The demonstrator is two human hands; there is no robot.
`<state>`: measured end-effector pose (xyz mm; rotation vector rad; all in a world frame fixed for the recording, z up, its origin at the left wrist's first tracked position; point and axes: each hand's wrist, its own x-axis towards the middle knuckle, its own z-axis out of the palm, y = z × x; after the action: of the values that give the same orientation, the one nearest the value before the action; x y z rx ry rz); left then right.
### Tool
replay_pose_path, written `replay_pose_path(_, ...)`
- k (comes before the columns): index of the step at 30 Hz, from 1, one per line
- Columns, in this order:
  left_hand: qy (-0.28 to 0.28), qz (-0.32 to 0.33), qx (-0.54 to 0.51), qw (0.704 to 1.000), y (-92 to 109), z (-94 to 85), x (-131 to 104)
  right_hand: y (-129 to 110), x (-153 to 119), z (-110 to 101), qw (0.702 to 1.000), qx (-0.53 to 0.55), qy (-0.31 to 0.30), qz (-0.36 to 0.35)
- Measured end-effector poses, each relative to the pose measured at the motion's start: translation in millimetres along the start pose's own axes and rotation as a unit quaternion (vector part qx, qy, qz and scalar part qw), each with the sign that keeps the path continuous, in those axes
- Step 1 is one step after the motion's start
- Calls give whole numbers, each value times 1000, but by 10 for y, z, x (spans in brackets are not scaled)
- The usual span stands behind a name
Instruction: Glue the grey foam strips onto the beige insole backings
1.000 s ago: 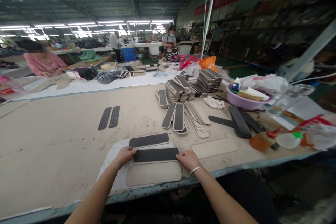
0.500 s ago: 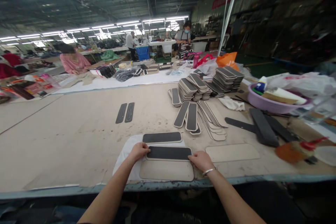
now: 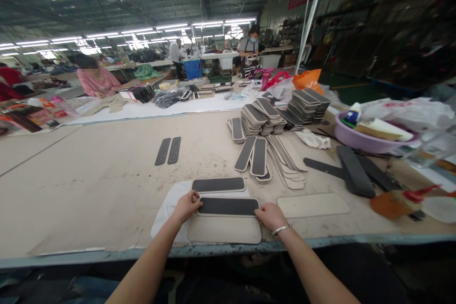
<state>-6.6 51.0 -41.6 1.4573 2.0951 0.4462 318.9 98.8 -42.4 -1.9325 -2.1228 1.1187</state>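
A dark panel with a beige border lies near the front of the table, its two short ends pinched between my hands. My left hand grips the left end, and my right hand grips the right end. Just behind it is a similar bordered panel on a white sheet. A plain beige panel lies in front, by the table edge. Another beige panel rests to the right of my right hand.
Stacks of bordered panels and fanned beige pieces stand behind. Two dark strips lie left of centre. At right are a purple basin, dark long pieces and an orange glue bottle. Other people work farther back.
The view has shifted slightly, so the table items appear a little farther left and higher. Both hands keep their hold on the panel's ends.
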Motion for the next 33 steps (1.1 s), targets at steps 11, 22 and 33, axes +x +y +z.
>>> replay_pose_path(11,89,291,17,952,-371,118,-383,12,43,1,1000,-22,-10,-4)
replay_pose_path(22,130,326,39,936,-356,145,-399,-25,4,-13,999,-27,-22,7)
replay_pose_path(33,63,290,105,949,-272,75,-346,-53,15,10,999,-39,-7,19)
